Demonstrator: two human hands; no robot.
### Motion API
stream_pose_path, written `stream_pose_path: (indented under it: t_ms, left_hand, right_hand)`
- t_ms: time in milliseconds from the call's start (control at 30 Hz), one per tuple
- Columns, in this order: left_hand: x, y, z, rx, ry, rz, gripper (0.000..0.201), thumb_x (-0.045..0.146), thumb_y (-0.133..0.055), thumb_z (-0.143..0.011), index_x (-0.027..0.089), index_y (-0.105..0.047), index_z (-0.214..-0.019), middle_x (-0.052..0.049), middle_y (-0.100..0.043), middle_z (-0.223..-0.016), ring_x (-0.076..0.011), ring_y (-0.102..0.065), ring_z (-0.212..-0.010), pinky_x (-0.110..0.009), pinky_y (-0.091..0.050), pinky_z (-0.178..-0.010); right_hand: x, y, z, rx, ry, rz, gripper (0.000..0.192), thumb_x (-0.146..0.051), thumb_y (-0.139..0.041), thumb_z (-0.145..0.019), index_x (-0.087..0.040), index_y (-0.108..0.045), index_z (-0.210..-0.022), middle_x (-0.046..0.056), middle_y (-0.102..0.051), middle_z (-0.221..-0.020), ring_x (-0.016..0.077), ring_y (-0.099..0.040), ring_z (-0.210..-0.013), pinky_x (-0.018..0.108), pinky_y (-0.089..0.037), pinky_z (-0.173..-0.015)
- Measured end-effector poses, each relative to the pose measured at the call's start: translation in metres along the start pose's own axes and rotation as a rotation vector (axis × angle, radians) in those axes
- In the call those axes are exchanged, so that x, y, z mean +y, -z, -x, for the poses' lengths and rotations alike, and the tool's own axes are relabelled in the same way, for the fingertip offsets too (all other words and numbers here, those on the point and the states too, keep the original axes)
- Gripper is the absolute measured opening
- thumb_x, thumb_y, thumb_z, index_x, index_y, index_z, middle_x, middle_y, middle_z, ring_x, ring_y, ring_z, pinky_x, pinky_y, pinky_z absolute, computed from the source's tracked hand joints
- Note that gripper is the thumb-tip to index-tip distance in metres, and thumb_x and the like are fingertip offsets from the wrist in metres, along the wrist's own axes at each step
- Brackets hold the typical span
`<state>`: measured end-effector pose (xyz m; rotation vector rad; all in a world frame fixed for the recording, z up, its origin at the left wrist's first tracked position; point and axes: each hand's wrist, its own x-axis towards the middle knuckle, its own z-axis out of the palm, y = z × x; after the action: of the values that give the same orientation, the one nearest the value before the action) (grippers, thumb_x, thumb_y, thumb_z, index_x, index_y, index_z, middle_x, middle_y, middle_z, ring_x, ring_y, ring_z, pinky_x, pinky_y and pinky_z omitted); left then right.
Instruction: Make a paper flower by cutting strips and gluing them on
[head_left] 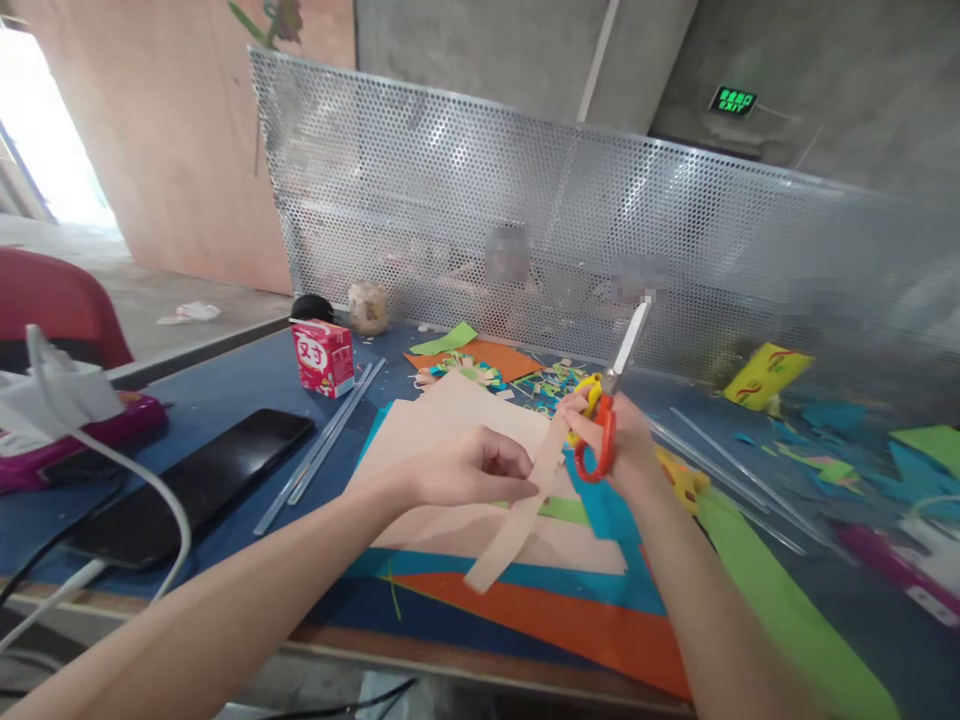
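Observation:
My right hand (619,430) is closed around a pair of scissors (600,432) with red and yellow handles, the blades pointing up and away. Its fingertips also pinch the upper end of a pale peach paper strip (517,530). My left hand (465,465) has curled fingers, with the thumb against the strip's left edge around the middle. The strip's lower end hangs free over stacked sheets. Beneath both hands lie peach paper (427,530), blue paper (480,575) and orange paper (585,630), with a small green piece (566,510) showing behind the strip.
A black phone (202,485), clear sticks (322,440) and a red carton (322,357) lie left. Behind are paper scraps (559,385) and a perforated metal screen (465,200). At right are a yellow tool (682,480), green paper (780,600) and a yellow packet (766,375).

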<state>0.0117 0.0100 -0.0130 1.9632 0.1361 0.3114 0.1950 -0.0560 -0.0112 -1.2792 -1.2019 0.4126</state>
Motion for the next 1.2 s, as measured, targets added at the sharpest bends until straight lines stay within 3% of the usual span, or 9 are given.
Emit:
stream_pose_path:
  t_ms: [200,400,533,633,833,1000,1100,1200]
  left_hand:
    - [-0.001,0.012,0.003,-0.052,0.062,0.249,0.018,0.024,-0.059,-0.070,0.012,-0.052,-0.059,0.005,-0.046,-0.050,-0.0037,-0.040,-0.045,-0.017,-0.028,-0.044]
    - [-0.005,0.024,0.006,0.112,-0.049,0.362,0.015,0.026,-0.064,-0.066,0.013,-0.059,-0.061,0.003,-0.052,-0.054,-0.0049,-0.044,-0.050,-0.018,-0.034,-0.049]
    - [-0.005,0.028,0.008,0.178,-0.089,0.296,0.011,0.026,-0.063,-0.069,0.015,-0.063,-0.067,0.001,-0.056,-0.060,-0.0062,-0.048,-0.054,-0.020,-0.038,-0.053]
    - [-0.005,0.028,0.008,0.125,-0.060,0.214,0.013,0.028,-0.062,-0.071,0.015,-0.062,-0.069,0.001,-0.055,-0.058,-0.0067,-0.048,-0.054,-0.020,-0.037,-0.051]
    - [-0.005,0.020,0.005,0.097,0.004,-0.015,0.021,0.033,-0.056,-0.073,0.013,-0.057,-0.066,0.003,-0.046,-0.053,-0.0053,-0.040,-0.047,-0.019,-0.030,-0.043]
    - [-0.010,0.014,0.001,0.071,0.048,-0.054,0.021,0.033,-0.055,-0.074,0.013,-0.056,-0.065,0.003,-0.048,-0.053,-0.0062,-0.043,-0.047,-0.019,-0.031,-0.044]
    - [-0.010,0.015,-0.002,0.204,0.012,-0.007,0.020,0.032,-0.054,-0.075,0.013,-0.058,-0.070,0.002,-0.051,-0.055,-0.0077,-0.049,-0.051,-0.020,-0.037,-0.049]
    - [-0.006,0.020,-0.004,0.519,-0.098,0.017,0.018,0.031,-0.055,-0.075,0.014,-0.060,-0.072,0.002,-0.054,-0.057,-0.0077,-0.051,-0.054,-0.021,-0.041,-0.054]
  right_hand:
    - [-0.006,-0.003,-0.001,0.009,0.004,0.084,0.018,-0.024,-0.059,-0.057,-0.021,-0.045,-0.068,0.000,-0.059,-0.069,0.0124,-0.056,-0.059,0.027,-0.047,-0.060]
    - [0.009,0.004,-0.006,0.135,-0.037,0.028,0.021,-0.023,-0.062,-0.056,-0.020,-0.047,-0.070,0.001,-0.060,-0.071,0.0138,-0.058,-0.063,0.027,-0.047,-0.059]
    - [0.014,0.007,-0.006,0.164,-0.056,0.013,0.023,-0.028,-0.067,-0.059,-0.018,-0.051,-0.071,-0.001,-0.057,-0.065,0.0109,-0.053,-0.054,0.024,-0.044,-0.052]
    - [0.006,0.003,-0.002,0.088,-0.104,-0.151,0.027,-0.037,-0.068,-0.063,-0.018,-0.050,-0.070,0.000,-0.057,-0.066,0.0096,-0.050,-0.050,0.023,-0.041,-0.046]
    - [0.002,-0.005,0.007,-0.053,-0.147,-0.417,0.028,-0.037,-0.068,-0.065,-0.020,-0.049,-0.076,-0.001,-0.057,-0.073,0.0128,-0.056,-0.060,0.026,-0.045,-0.052]
    - [0.005,-0.006,0.008,-0.077,-0.127,-0.279,0.028,-0.036,-0.068,-0.064,-0.020,-0.047,-0.074,-0.004,-0.054,-0.065,0.0103,-0.053,-0.054,0.025,-0.044,-0.052]
    - [0.001,-0.007,0.008,-0.090,-0.129,-0.254,0.026,-0.039,-0.064,-0.068,-0.020,-0.047,-0.072,-0.003,-0.053,-0.065,0.0099,-0.051,-0.054,0.024,-0.042,-0.050]
    - [0.004,-0.009,0.007,-0.182,-0.147,-0.125,0.026,-0.043,-0.062,-0.068,-0.021,-0.047,-0.070,-0.003,-0.050,-0.060,0.0096,-0.046,-0.047,0.023,-0.036,-0.042]
